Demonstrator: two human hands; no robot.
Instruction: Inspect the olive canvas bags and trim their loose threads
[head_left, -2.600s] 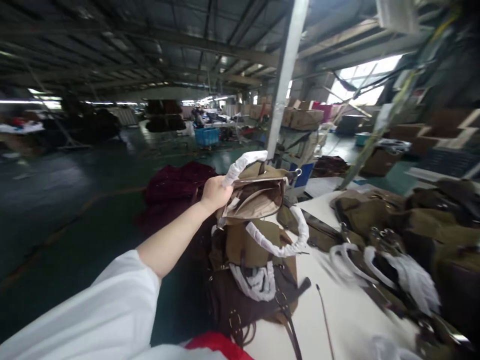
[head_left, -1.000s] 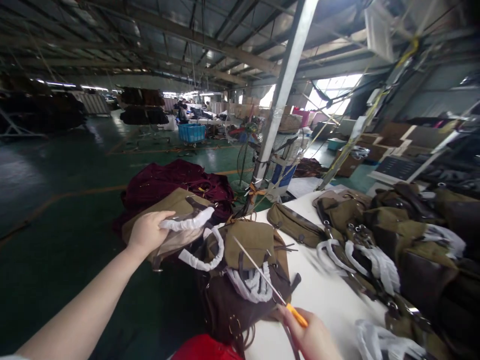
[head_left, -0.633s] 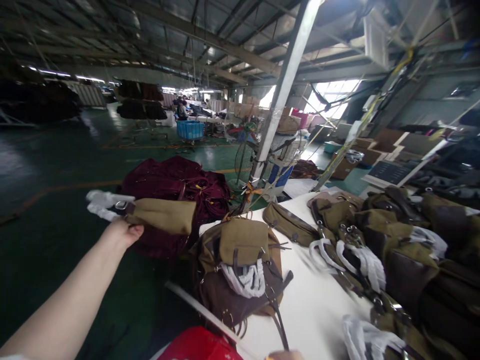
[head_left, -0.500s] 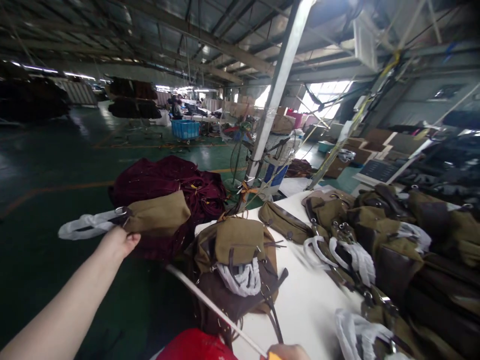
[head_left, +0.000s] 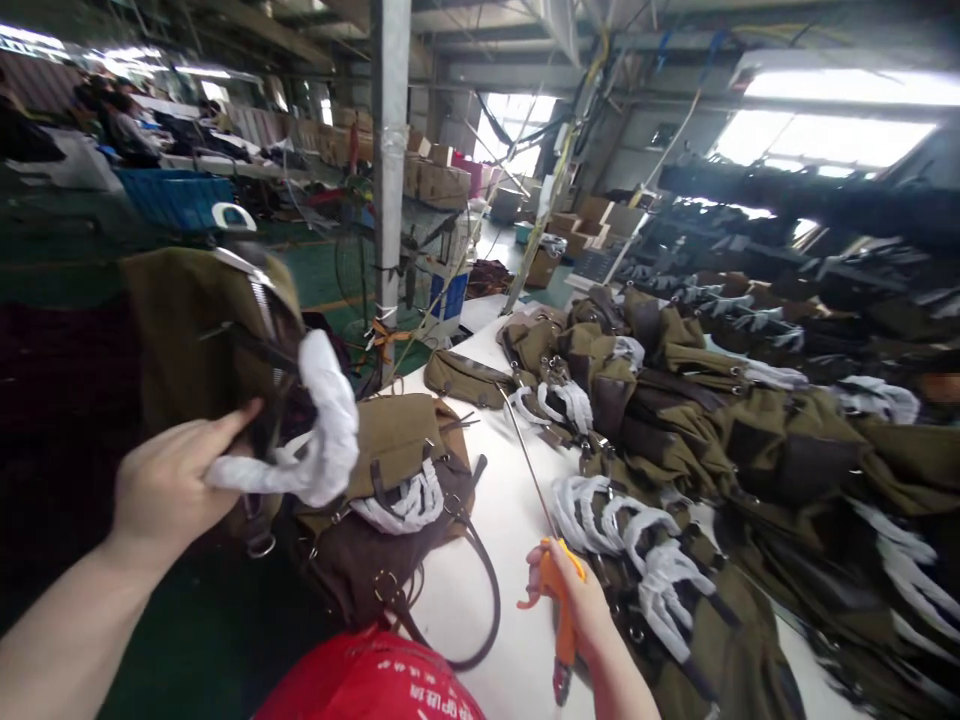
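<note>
Gripping one olive bag [head_left: 202,320] left hand [head_left: 169,490], one orange-handled tool [head_left: 559,610] right hand [head_left: 577,600].

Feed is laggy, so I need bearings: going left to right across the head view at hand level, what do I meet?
Left hand gripping a bag's white-wrapped handle → brown bag on the table → right hand holding an orange-handled tool → heap of olive bags.

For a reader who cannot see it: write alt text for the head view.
The left hand holds an olive bag by its white-wrapped handle, while the right hand grips an orange-handled tool with a thin rod. Between them on the white table lies a brown bag; olive bags are piled to the right.
</note>
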